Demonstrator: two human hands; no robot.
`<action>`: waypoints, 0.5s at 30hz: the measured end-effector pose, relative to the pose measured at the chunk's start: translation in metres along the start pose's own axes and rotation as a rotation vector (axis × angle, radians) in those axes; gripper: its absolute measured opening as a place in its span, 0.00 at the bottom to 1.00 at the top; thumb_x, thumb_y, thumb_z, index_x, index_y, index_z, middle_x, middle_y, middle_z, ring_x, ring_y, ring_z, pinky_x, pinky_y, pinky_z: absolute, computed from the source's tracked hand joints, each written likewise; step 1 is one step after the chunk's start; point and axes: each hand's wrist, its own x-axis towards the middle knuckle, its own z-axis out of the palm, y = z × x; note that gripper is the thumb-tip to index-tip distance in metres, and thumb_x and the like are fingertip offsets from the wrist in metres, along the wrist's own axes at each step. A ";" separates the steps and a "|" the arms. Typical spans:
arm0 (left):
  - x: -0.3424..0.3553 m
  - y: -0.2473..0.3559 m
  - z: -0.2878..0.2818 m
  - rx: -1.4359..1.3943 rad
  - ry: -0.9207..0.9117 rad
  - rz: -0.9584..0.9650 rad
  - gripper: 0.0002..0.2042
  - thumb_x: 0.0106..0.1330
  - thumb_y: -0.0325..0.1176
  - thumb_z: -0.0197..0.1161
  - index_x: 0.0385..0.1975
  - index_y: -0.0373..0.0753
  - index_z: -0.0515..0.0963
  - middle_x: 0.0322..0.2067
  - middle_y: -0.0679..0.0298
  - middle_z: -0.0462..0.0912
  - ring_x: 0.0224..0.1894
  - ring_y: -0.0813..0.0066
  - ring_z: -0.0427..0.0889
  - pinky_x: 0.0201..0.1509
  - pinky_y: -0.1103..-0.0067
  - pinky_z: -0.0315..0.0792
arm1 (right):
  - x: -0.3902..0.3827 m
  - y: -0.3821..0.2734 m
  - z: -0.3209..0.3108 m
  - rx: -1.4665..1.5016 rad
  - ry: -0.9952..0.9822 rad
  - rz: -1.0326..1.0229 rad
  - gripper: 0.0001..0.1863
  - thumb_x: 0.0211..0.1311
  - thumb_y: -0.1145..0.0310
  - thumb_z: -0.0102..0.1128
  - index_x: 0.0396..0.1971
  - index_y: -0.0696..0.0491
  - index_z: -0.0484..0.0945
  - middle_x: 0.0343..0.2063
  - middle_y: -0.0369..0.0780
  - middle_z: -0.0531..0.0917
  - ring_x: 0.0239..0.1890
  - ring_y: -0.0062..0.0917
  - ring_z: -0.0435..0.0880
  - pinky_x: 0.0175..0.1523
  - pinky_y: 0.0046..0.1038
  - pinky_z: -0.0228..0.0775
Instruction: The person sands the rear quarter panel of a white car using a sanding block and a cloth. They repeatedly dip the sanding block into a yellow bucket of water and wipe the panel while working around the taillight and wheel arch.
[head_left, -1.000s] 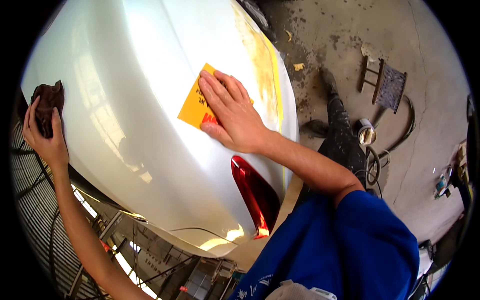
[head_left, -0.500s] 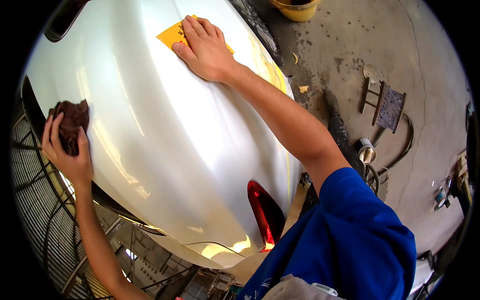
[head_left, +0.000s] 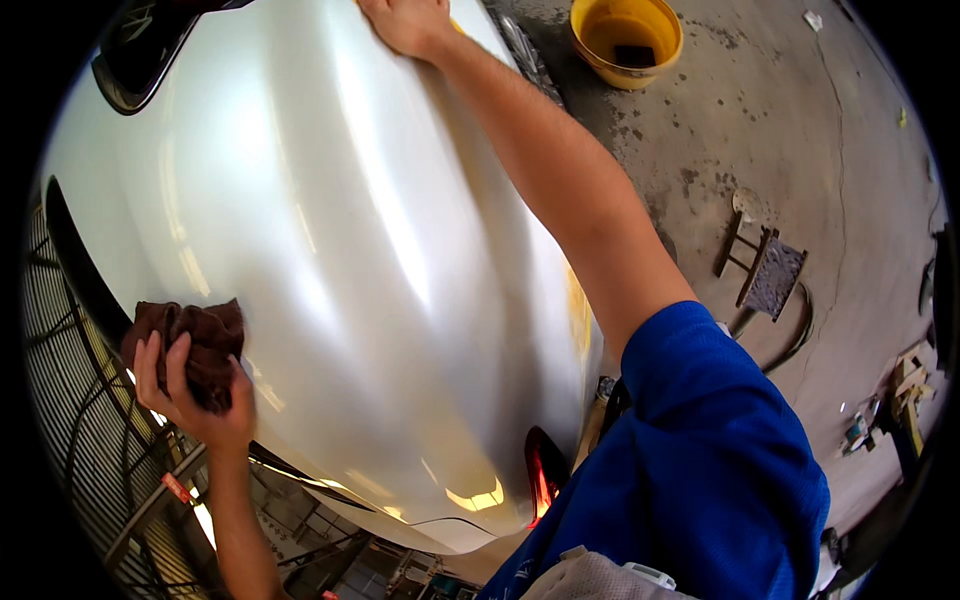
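Observation:
My left hand (head_left: pixel 222 415) grips a crumpled dark brown cloth (head_left: pixel 200 340), over the left side of a glossy pearl-white car body (head_left: pixel 330 250). At the top edge of the picture, my right hand (head_left: pixel 408 25) lies on the far part of the panel, its fingers cut off by the frame. A sliver of yellow sheet (head_left: pixel 458 26), which looks like sandpaper, shows beside that wrist; the rest of it is hidden. Near my body the car's red tail light (head_left: pixel 541 480) is partly covered by my blue sleeve.
A yellow bucket (head_left: pixel 628 45) with something dark inside stands on the stained concrete floor at the upper right. Farther down are a small stool (head_left: pixel 772 275) and a dark hose (head_left: pixel 800 335). Dark window glass (head_left: pixel 145 50) edges the panel at the upper left.
My right hand has slid farther up the panel, taking the yellow sheet mostly out of view. The left hand and brown cloth now appear lower and farther right. The whole view has shifted.

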 end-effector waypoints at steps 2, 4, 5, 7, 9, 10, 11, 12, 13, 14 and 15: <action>0.000 -0.002 -0.002 0.000 -0.020 -0.013 0.31 0.54 0.28 0.71 0.62 0.42 0.74 0.67 0.53 0.63 0.71 0.44 0.60 0.74 0.48 0.58 | 0.018 -0.016 -0.002 0.039 -0.021 0.019 0.41 0.71 0.48 0.41 0.71 0.67 0.61 0.73 0.54 0.64 0.76 0.48 0.57 0.79 0.46 0.44; 0.002 -0.001 -0.001 0.017 -0.029 -0.012 0.31 0.54 0.27 0.69 0.62 0.40 0.74 0.66 0.53 0.63 0.71 0.44 0.62 0.75 0.49 0.58 | 0.010 -0.023 0.002 0.046 -0.032 0.026 0.41 0.71 0.48 0.42 0.70 0.68 0.61 0.73 0.54 0.64 0.76 0.48 0.57 0.79 0.46 0.45; 0.002 0.000 -0.001 0.023 -0.036 -0.011 0.30 0.55 0.27 0.69 0.62 0.39 0.74 0.66 0.52 0.63 0.71 0.45 0.62 0.75 0.50 0.59 | -0.004 -0.024 0.006 0.038 -0.020 0.018 0.41 0.71 0.48 0.42 0.70 0.68 0.61 0.73 0.54 0.64 0.76 0.48 0.57 0.79 0.46 0.45; 0.006 -0.003 0.002 0.011 -0.051 -0.006 0.31 0.54 0.26 0.69 0.62 0.41 0.73 0.66 0.52 0.63 0.71 0.43 0.62 0.75 0.49 0.58 | -0.027 -0.019 0.024 -0.050 0.106 -0.055 0.40 0.70 0.49 0.42 0.70 0.69 0.61 0.73 0.55 0.64 0.76 0.49 0.58 0.78 0.46 0.45; 0.002 -0.008 -0.001 0.020 -0.071 -0.007 0.31 0.53 0.26 0.69 0.62 0.42 0.73 0.66 0.52 0.63 0.71 0.42 0.62 0.75 0.48 0.58 | -0.041 -0.029 0.030 -0.100 0.145 -0.094 0.40 0.70 0.49 0.43 0.70 0.69 0.62 0.73 0.55 0.64 0.75 0.49 0.58 0.78 0.46 0.45; -0.001 -0.008 -0.002 0.020 -0.085 -0.024 0.32 0.52 0.26 0.69 0.62 0.43 0.73 0.66 0.53 0.63 0.71 0.42 0.62 0.74 0.48 0.58 | -0.029 -0.036 0.023 -0.044 0.072 -0.072 0.40 0.70 0.50 0.44 0.69 0.70 0.62 0.72 0.56 0.64 0.75 0.51 0.58 0.78 0.47 0.46; 0.001 -0.011 -0.013 0.041 -0.090 -0.020 0.32 0.52 0.26 0.69 0.62 0.43 0.73 0.66 0.53 0.63 0.71 0.41 0.62 0.74 0.48 0.58 | -0.017 -0.054 0.016 0.038 0.002 -0.038 0.39 0.70 0.51 0.45 0.68 0.70 0.62 0.72 0.56 0.64 0.74 0.52 0.58 0.78 0.48 0.46; -0.001 -0.010 -0.009 0.033 -0.074 -0.022 0.32 0.52 0.26 0.70 0.62 0.43 0.73 0.66 0.53 0.63 0.71 0.41 0.62 0.74 0.48 0.58 | -0.011 -0.060 0.005 0.081 -0.067 -0.010 0.38 0.69 0.53 0.46 0.67 0.71 0.62 0.71 0.57 0.64 0.74 0.53 0.58 0.78 0.49 0.46; -0.002 -0.010 -0.005 0.026 -0.058 -0.024 0.32 0.52 0.26 0.70 0.62 0.43 0.73 0.66 0.52 0.64 0.71 0.41 0.62 0.74 0.48 0.58 | -0.013 -0.061 0.003 0.052 -0.072 -0.034 0.38 0.69 0.53 0.47 0.67 0.71 0.62 0.71 0.57 0.64 0.74 0.53 0.58 0.77 0.49 0.46; 0.002 -0.010 0.000 0.019 -0.047 -0.021 0.32 0.52 0.26 0.70 0.61 0.42 0.74 0.66 0.52 0.65 0.70 0.42 0.62 0.74 0.48 0.58 | -0.017 -0.058 -0.002 0.026 -0.065 -0.044 0.38 0.69 0.53 0.47 0.67 0.71 0.61 0.71 0.58 0.64 0.74 0.54 0.58 0.77 0.50 0.46; 0.003 -0.010 0.001 0.011 -0.041 -0.020 0.31 0.51 0.28 0.71 0.60 0.43 0.75 0.66 0.53 0.65 0.70 0.42 0.62 0.73 0.48 0.58 | -0.022 -0.058 0.000 0.011 -0.071 -0.059 0.38 0.69 0.53 0.48 0.67 0.70 0.61 0.71 0.58 0.63 0.73 0.54 0.58 0.77 0.50 0.46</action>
